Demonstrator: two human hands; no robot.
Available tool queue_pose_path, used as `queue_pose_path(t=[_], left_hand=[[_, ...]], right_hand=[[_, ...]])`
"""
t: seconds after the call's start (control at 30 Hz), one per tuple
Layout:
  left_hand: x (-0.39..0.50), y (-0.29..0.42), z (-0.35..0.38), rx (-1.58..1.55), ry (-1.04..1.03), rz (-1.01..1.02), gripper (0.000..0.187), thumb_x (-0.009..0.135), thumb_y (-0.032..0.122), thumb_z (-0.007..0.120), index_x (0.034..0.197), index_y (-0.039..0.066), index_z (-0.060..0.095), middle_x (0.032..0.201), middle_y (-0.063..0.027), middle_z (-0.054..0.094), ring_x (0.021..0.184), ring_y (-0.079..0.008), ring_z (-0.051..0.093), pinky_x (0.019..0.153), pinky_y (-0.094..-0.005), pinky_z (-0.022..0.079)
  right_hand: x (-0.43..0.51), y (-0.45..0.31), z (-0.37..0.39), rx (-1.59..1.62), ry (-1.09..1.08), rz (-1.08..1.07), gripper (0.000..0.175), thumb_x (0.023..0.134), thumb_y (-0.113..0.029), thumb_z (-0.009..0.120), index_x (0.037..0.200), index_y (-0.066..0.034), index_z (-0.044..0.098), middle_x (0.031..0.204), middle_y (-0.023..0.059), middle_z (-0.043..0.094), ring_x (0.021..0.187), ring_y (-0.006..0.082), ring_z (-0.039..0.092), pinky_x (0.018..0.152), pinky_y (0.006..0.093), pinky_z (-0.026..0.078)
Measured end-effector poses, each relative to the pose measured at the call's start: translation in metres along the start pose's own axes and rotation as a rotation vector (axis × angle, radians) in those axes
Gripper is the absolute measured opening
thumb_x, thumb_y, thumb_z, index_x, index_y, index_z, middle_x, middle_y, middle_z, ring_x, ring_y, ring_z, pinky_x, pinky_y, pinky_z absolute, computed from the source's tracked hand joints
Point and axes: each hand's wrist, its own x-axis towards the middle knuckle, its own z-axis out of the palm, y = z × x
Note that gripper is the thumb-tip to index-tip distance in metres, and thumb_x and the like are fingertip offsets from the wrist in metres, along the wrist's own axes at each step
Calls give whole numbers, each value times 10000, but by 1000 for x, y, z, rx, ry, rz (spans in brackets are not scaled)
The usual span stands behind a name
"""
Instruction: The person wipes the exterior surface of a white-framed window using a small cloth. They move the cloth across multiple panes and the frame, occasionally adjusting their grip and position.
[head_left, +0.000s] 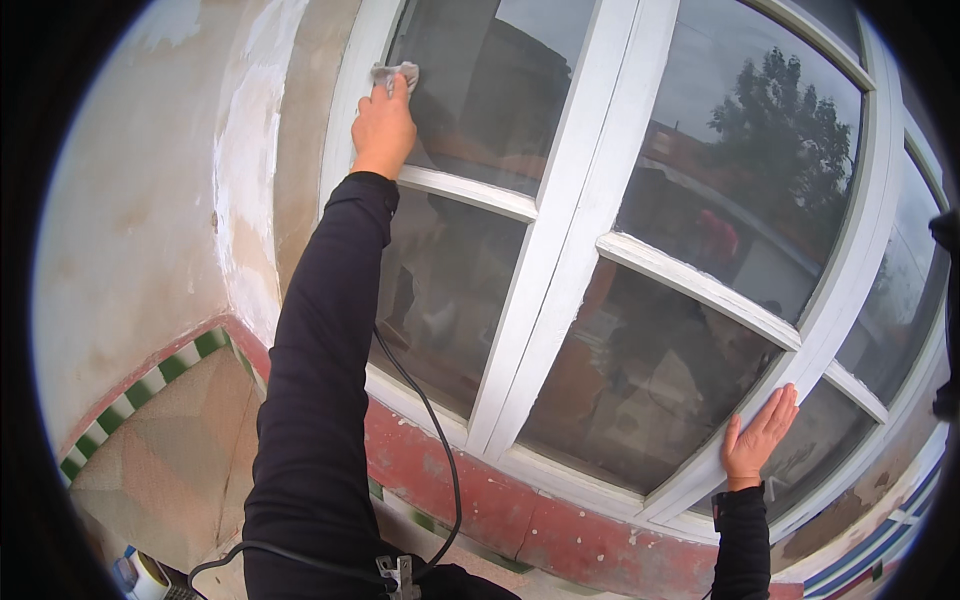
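My left hand (385, 131) holds a crumpled grey-white cloth (397, 73) against the left edge of the upper left window pane (480, 90), where the glass meets the white-painted window frame (577, 187). Fingertips press on the cloth. Lower right, my right hand (759, 435) rests flat on a white upright of the frame, fingers apart, with nothing in it. Dark sleeves cover both arms. The panes reflect a tree, a roof and the sky.
A red-painted sill (480, 472) with pale specks runs below the window. A black cable (442, 427) loops near my body beside a metal bracket (401, 576). At left stands a patchy plastered wall (150, 172) above green-and-white trim (142, 390).
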Motion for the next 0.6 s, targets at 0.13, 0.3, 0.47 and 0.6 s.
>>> queue_pose_path(t=[0.13, 0.3, 0.47, 0.6], left_hand=[[1, 8, -3, -89, -61, -83, 612, 921, 126, 632, 1516, 134, 485, 1325, -185, 609, 1122, -425, 604, 915, -494, 546], [1, 84, -25, -406, 83, 322, 607, 926, 94, 621, 1516, 145, 489, 1456, -179, 546, 1190, -433, 544, 958, -499, 542], [13, 117, -34, -209, 152, 413, 725, 845, -8, 633, 1517, 241, 520, 1463, -97, 557, 1119, -351, 576, 906, -452, 537], [31, 79, -21, -86, 100, 180, 637, 911, 115, 591, 1526, 263, 516, 1435, -65, 569, 1173, -337, 572, 924, -471, 494]], right_hand=[[0, 0, 1, 2, 5, -1, 788, 995, -359, 512, 1592, 81, 244, 1656, 281, 261, 1557, 442, 216, 1267, 576, 137], [0, 0, 1, 1, -5, -1, 793, 984, -347, 514, 1585, 95, 244, 1656, 285, 258, 1556, 446, 215, 1267, 579, 133], [1, -1, -1, -5, -7, -8, 797, 978, -340, 520, 1587, 90, 241, 1657, 285, 254, 1554, 448, 217, 1267, 581, 131], [0, -1, -2, 7, -1, -9, 801, 972, -330, 530, 1593, 82, 236, 1657, 283, 254, 1554, 447, 218, 1268, 578, 131]])
